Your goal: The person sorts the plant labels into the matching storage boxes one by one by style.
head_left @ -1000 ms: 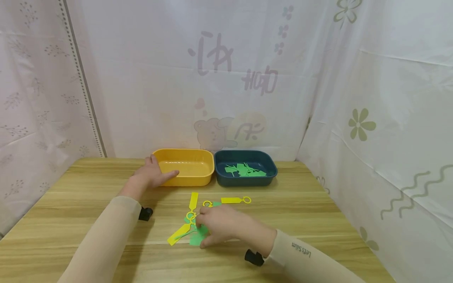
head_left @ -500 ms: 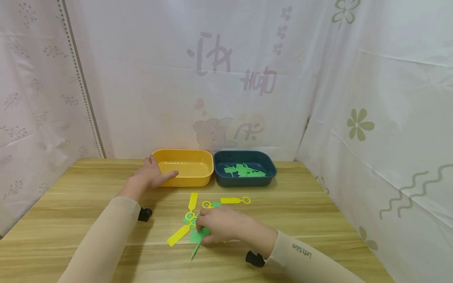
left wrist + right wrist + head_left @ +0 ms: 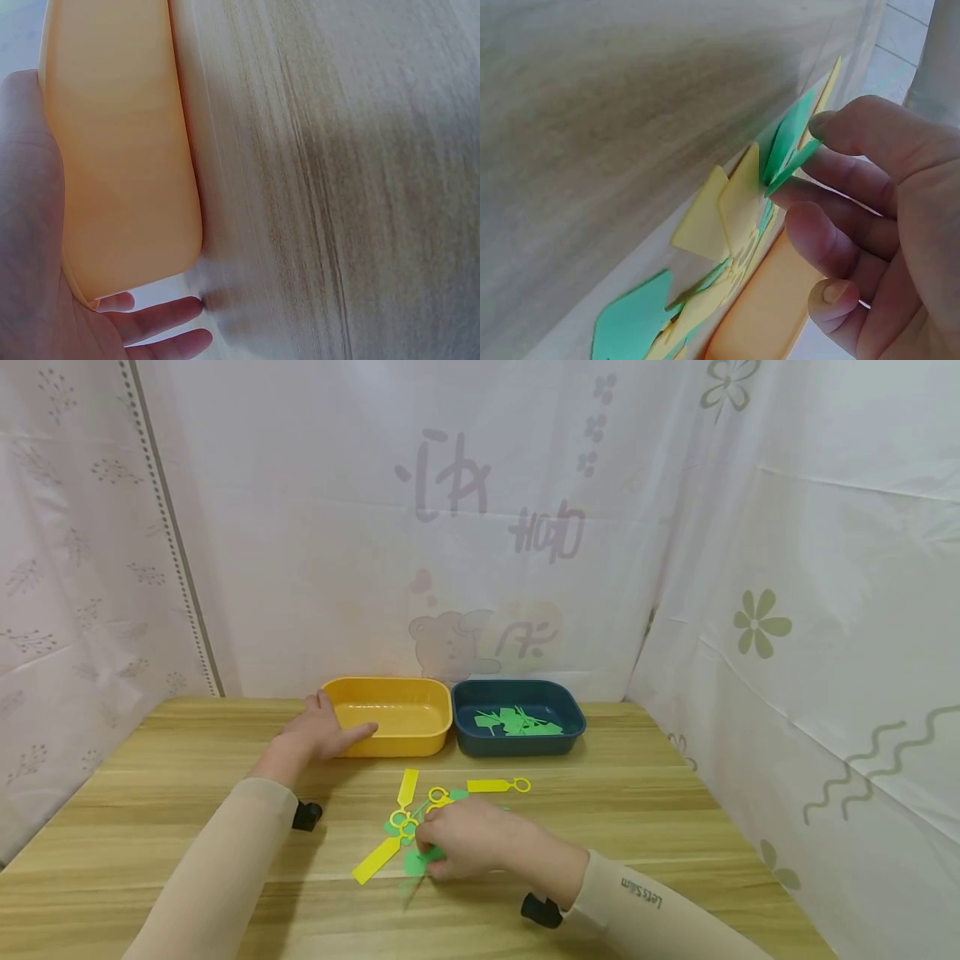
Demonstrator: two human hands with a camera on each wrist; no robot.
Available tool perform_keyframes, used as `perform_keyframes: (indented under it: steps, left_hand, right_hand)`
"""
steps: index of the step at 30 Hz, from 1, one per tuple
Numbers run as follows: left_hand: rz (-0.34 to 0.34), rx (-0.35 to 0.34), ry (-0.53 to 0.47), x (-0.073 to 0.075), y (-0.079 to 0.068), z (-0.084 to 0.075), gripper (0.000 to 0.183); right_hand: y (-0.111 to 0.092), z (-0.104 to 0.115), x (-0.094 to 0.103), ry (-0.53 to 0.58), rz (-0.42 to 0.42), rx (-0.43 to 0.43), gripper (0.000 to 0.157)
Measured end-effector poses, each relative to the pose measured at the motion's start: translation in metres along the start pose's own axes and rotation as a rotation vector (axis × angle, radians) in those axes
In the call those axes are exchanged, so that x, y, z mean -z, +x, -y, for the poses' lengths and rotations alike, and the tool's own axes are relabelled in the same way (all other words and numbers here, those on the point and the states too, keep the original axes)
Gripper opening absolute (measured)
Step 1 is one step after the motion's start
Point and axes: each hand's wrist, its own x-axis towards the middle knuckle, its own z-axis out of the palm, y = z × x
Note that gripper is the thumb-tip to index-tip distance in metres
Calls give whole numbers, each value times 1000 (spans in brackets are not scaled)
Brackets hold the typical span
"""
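Note:
My left hand (image 3: 309,733) rests at the left end of the yellow bin (image 3: 405,746), thumb lying along the rim. In the left wrist view its fingers (image 3: 161,319) reach straight past the end of the bin. Low over a pile of flat labels, my right hand (image 3: 468,839) pinches a green plant label (image 3: 795,169) between thumb and fingertips. A blurred green stem shows below the fingers in the head view. Several yellow ring-ended labels (image 3: 377,862) and green labels (image 3: 634,315) overlap in the pile, part of it hidden under the hand.
A dark blue bin (image 3: 517,746) with several green labels (image 3: 517,721) inside stands right beside the yellow bin. One yellow ring label (image 3: 498,785) lies apart behind the right hand. Printed curtains (image 3: 480,568) stand behind the wooden table (image 3: 660,860).
The green stem by my right hand has swung from pointing left over a yellow label to pointing toward the front edge, and is now blurred. My left hand stays on the yellow bin.

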Motion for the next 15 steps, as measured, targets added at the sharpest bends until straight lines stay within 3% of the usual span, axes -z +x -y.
perform_keyframes:
  steps: [6,15]
  left_hand:
    - [1,-4,3,-1,1,0,140]
    - [-1,-6,5,0,0,0,141]
  right_hand:
    - [-2,-4,5,-6,-79,40,8]
    - [-5,-14,18,-55,-189,14,8]
